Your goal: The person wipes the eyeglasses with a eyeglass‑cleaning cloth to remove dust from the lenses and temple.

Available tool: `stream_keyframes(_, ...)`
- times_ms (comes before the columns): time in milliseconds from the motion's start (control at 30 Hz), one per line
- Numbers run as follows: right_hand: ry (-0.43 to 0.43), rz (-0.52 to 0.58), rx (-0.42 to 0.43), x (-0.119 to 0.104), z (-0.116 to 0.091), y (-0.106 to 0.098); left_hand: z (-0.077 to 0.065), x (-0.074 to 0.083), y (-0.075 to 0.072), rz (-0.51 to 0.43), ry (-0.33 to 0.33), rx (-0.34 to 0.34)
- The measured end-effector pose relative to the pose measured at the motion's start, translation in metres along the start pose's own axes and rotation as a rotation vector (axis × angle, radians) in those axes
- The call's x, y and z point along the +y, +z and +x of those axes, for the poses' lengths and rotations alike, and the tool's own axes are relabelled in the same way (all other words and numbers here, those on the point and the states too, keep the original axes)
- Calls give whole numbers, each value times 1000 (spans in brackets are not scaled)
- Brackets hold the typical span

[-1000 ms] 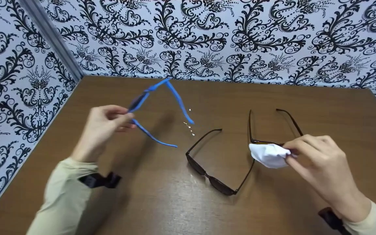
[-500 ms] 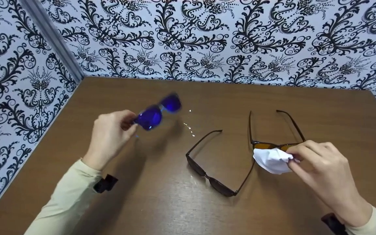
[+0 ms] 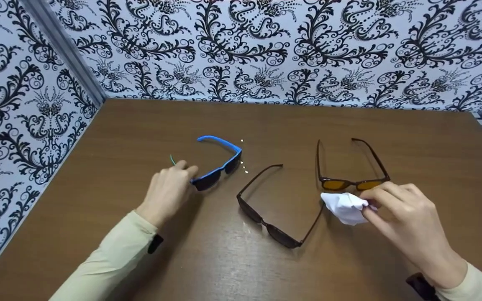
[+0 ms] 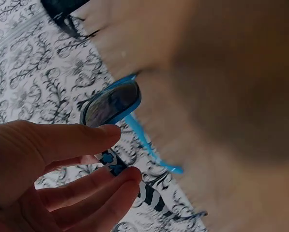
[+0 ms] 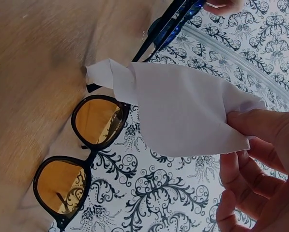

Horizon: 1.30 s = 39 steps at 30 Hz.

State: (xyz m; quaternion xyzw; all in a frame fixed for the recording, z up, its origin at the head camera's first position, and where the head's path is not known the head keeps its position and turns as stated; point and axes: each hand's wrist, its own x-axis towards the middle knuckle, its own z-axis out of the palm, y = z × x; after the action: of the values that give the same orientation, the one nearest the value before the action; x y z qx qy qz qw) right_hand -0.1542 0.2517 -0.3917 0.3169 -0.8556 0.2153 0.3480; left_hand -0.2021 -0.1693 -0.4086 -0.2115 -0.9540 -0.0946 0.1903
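Observation:
My left hand pinches a pair of blue-framed sunglasses at one front corner. Their dark lenses face me, low over the table or on it; I cannot tell which. Up close in the left wrist view, thumb and fingers grip by the hinge, where the temple carries a blue and black pattern. My right hand holds a white cloth bunched between thumb and fingers, its free part hanging. Just beyond that cloth lie amber-lensed glasses with temples unfolded, and their lenses show fully in the right wrist view.
Between both hands, dark brown sunglasses lie with temples spread, one temple end reaching the cloth's edge in view. Small white marks dot the brown wooden table. Patterned walls rise behind and at the left.
My left hand has turned the blue sunglasses round and brought them lower and nearer, lenses now toward me. The right hand with the cloth has barely shifted, and the amber lenses are more exposed.

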Motion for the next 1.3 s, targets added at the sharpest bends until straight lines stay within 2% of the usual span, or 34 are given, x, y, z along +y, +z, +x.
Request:
stream_keyframes(133, 3, 10, -2, 0, 1, 1, -2, -2, 10, -8, -16, -27)
stream_keyframes(267, 9, 21, -1, 0, 2, 2, -3, -3, 14, -19, -22, -63)
stream_keyframes(433, 23, 40, 8, -1, 4, 4, -2, -4, 13, -6, 8, -93)
stream_keyframes(533, 42, 62, 24, -2, 6, 4, -2, -1, 10, 46, 38, -72)
stream_keyframes(667, 71, 98, 55, -4, 10, 3, -1, 10, 8, 67, 125, 16)
stream_keyframes(767, 81, 123, 74, -5, 14, 3, 2, 26, 9, 16, 238, 58)
stream_keyframes(933, 87, 157, 100, -8, 18, 4, 8, 58, 15, -103, 423, 42)
stream_keyframes(1033, 98, 155, 117, -9, 19, 4, 10, 75, 17, -125, 508, 27)
stream_keyframes(1167, 114, 158, 124, -10, 18, 2, 13, 87, 16, -84, 553, 4)
stream_keyframes(1300, 125, 169, 120, -8, 17, 0, 18, 85, 13, -29, 551, -33)
